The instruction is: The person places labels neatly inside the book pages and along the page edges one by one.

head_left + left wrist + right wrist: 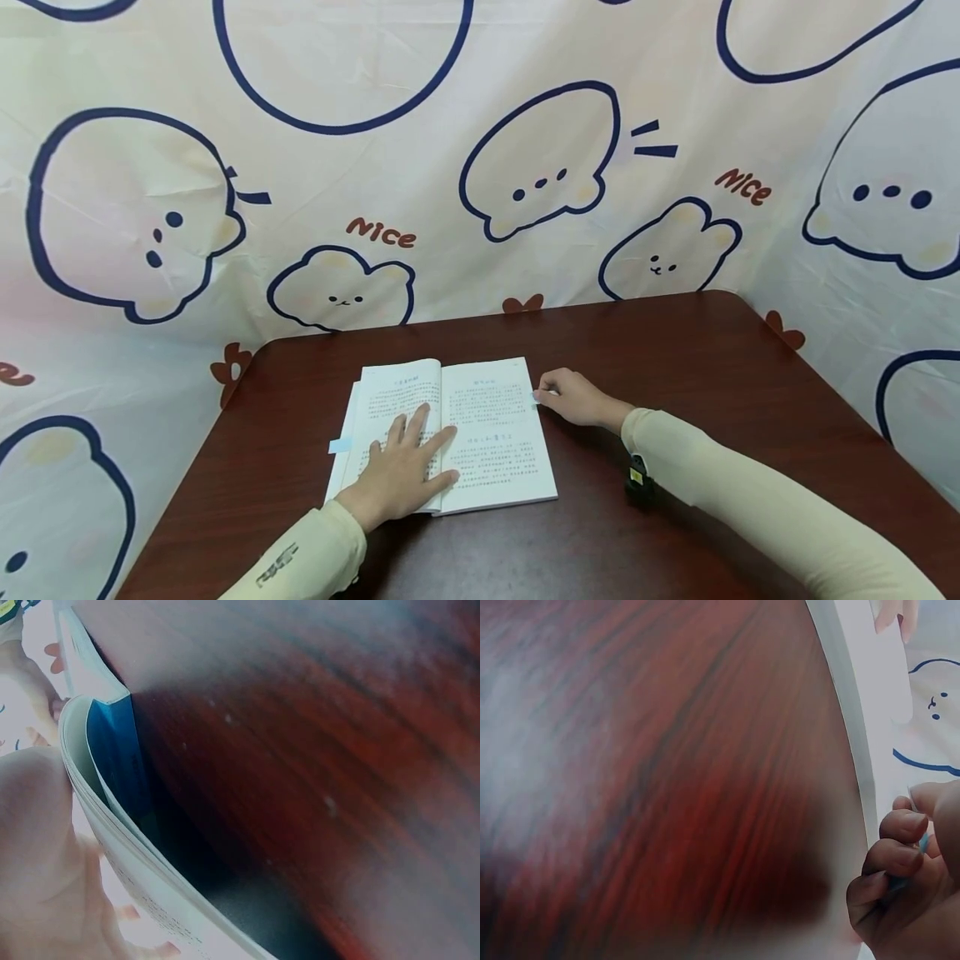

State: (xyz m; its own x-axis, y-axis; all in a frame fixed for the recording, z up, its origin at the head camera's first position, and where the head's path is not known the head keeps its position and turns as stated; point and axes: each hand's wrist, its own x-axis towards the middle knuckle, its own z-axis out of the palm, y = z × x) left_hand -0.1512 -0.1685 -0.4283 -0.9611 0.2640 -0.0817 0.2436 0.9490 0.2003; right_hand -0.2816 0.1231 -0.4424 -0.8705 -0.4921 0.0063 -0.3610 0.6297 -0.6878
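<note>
Open book [487, 425] at lower centre of frame. Left hand [401, 473] spread upon it; right hand [576, 398] pinches pale-blue tab [536, 398] at its right edge. Risk: hard sideways tug could tear the tab.

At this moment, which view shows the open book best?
The head view: the open book lies fully in frame, partly under the left hand. The left wrist view shows mainly curved page edges; the right wrist, only a side strip.
</note>
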